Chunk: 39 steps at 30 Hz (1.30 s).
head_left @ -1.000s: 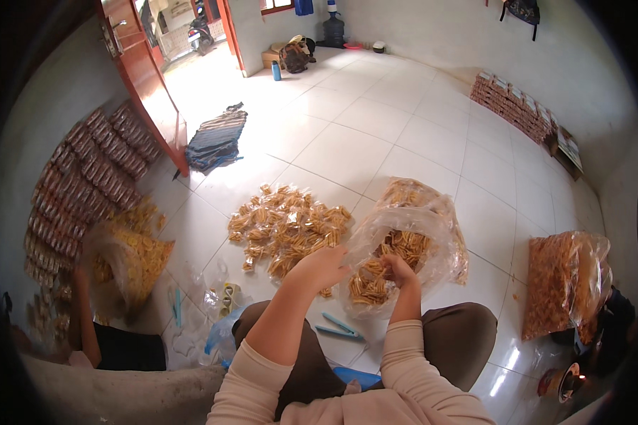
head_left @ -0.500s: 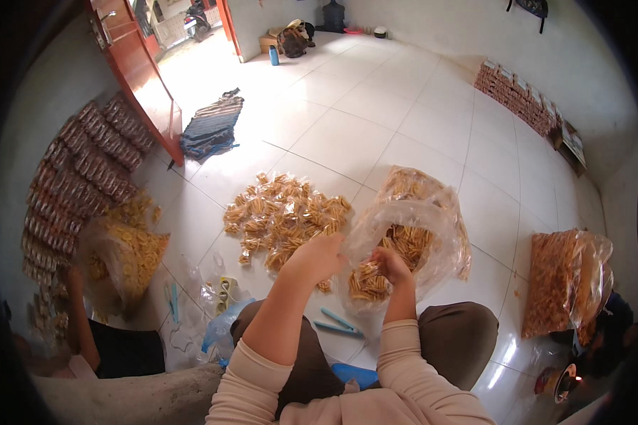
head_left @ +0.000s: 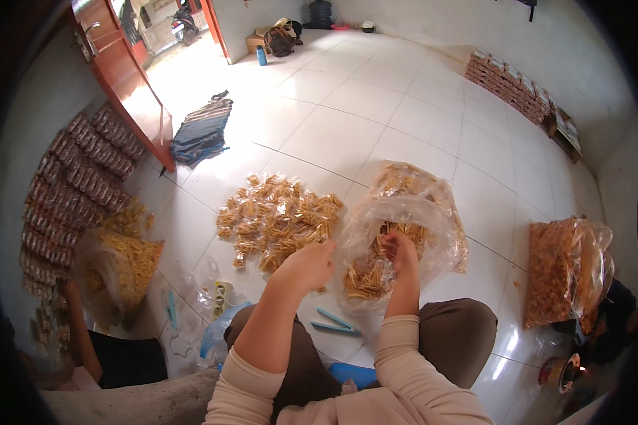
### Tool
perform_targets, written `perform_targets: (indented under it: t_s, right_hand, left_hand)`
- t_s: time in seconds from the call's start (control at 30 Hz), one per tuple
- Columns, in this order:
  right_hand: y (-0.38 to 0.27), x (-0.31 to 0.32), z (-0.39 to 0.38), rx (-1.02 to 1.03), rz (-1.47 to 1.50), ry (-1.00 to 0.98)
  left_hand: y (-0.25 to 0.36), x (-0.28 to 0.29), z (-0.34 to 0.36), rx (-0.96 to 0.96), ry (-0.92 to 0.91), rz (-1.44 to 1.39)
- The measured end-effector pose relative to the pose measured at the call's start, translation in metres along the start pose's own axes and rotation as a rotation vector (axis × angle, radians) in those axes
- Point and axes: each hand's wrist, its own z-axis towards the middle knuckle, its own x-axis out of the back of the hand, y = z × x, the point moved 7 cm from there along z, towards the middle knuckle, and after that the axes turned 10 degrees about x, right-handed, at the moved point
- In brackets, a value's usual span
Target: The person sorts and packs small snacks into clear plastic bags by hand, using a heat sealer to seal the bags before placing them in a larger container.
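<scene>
A large clear plastic bag (head_left: 443, 244) of brown stick-shaped snacks (head_left: 365, 280) lies on the floor in front of me, its mouth spread toward me. My right hand (head_left: 402, 251) is in that mouth, over the snacks, fingers curled; whatever they hold is hidden. My left hand (head_left: 310, 265) is closed at the bag's left side, beside a heap of small filled snack packets (head_left: 280, 216). What it grips is too small to make out. A turquoise hand sealer (head_left: 335, 322) rests on the floor between my knees.
Left, a person's arm (head_left: 85, 347) reaches beside a bag of yellow snacks (head_left: 131, 273) and stacked packets (head_left: 78, 170). A second turquoise tool (head_left: 171, 309) and a power strip (head_left: 222, 297) lie nearby. Right stands a bag of orange-brown snacks (head_left: 551, 273), near a small flame (head_left: 581, 368).
My right hand has moved up and deeper into the bag's mouth, away from the near snacks. My left hand has shifted slightly left and down. The whole view has tilted slightly.
</scene>
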Motion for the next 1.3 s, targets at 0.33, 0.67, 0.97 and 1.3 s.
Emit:
perform_targets:
  t_s: [0.33, 0.67, 0.97, 1.3]
  right_hand:
    - [0.058, 0.033, 0.073, 0.351, -1.276, 0.031]
    - [0.060, 0.024, 0.049, -0.033, -0.784, 0.105]
    - [0.031, -0.005, -0.007, -0.194, -0.139, -0.010]
    - [0.023, 0.002, -0.022, -0.187, -0.316, -0.120]
  left_hand:
    - [0.010, 0.001, 0.006, -0.082, 0.011, -0.042]
    - [0.008, 0.004, 0.006, -0.095, 0.018, -0.031]
    - [0.001, 0.004, 0.005, -0.049, 0.000, -0.053]
    - [-0.008, 0.002, -0.004, -0.003, -0.010, -0.026]
